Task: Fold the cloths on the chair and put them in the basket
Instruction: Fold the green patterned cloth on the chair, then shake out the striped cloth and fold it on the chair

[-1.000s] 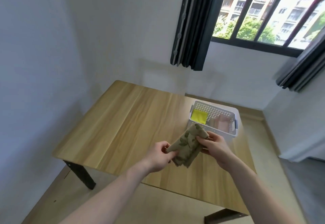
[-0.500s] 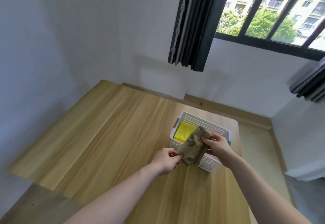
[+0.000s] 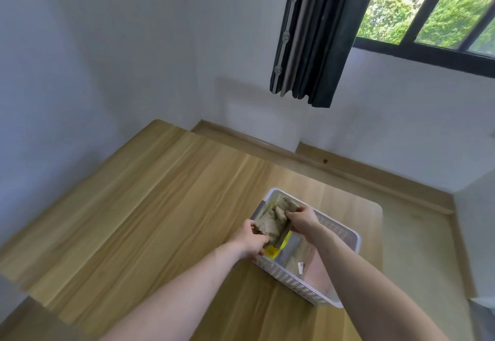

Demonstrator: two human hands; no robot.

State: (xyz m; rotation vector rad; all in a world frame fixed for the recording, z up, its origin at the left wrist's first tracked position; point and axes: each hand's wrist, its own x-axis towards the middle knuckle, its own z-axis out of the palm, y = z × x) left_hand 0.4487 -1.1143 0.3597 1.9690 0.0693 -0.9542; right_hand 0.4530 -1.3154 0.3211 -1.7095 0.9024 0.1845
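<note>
A folded olive-brown patterned cloth [image 3: 273,221] is held over the left end of the white perforated basket [image 3: 292,280], which stands on the wooden table [image 3: 160,206]. My left hand [image 3: 253,240] grips the cloth's near end at the basket's left rim. My right hand [image 3: 301,218] grips its far end above the basket. A yellow cloth [image 3: 273,251] lies in the basket under the olive one. A pinkish folded cloth [image 3: 318,271] with a small white tag lies in the basket's right part. The chair is out of view.
The table's right edge runs close behind the basket, with floor [image 3: 417,247] beyond it. White walls stand to the left and behind. A dark curtain [image 3: 313,35] hangs by the window at the upper right.
Both hands carried the olive cloth from above the table in front of the basket to over the basket's left end. The view has moved closer and tilted down.
</note>
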